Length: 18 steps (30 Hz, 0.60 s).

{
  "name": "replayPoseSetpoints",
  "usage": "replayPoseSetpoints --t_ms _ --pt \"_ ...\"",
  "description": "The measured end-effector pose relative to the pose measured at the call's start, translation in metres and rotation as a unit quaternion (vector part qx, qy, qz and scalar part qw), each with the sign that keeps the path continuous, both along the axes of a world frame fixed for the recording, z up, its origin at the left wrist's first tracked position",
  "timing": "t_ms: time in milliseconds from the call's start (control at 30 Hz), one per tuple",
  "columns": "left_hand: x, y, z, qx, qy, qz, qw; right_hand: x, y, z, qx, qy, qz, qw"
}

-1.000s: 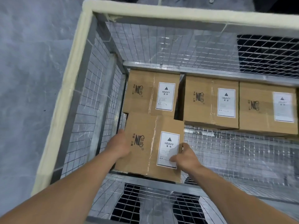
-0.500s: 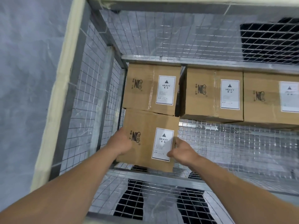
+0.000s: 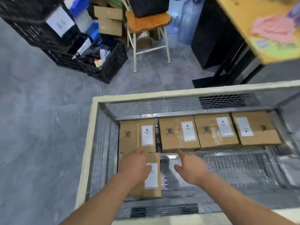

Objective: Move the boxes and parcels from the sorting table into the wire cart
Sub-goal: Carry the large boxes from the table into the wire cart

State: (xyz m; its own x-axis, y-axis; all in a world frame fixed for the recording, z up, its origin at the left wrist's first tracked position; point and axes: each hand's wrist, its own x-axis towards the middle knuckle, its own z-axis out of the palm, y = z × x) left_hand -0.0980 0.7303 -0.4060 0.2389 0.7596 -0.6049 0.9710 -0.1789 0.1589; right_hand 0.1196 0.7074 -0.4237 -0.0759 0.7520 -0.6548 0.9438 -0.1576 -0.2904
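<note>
— Below, what fills the wire cart?

— I count four boxes along its far wall, a fifth box nearer (front-left corner). My left hand and right hand hover, fingers loosely spread, holding nothing.

Your wire cart — silver mesh walls, pale padded rim — holds five brown cardboard boxes, each bearing a white label. Four sit in a row along the far wall: the far-left box, the second box, the third box and the rightmost box, its label turned the other way. A fifth, the near box, lies flat in the near-left corner — directly in front of the far-left one.
</note>
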Motion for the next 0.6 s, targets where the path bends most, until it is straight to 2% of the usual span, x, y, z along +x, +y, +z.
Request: replayPoseSetpoints --t_ms 133,300,600 --pt "0.038 0.009 0.074 0.047 -0.017 -0.071 0.996 0.03 -0.006 0.075 0.056 -0.04 -0.01 0.998" --pt "0.076 0.005 0.146 0.114 -0.062 -0.17 0.977 0.057 -0.044 0.155 0.125 -0.093 -0.095 0.983" --pt "0.154 -0.059 0.241 0.194 -0.12 -0.371 0.9 0.086 -0.177 0.264 0.212 -0.172 -0.287 0.918"
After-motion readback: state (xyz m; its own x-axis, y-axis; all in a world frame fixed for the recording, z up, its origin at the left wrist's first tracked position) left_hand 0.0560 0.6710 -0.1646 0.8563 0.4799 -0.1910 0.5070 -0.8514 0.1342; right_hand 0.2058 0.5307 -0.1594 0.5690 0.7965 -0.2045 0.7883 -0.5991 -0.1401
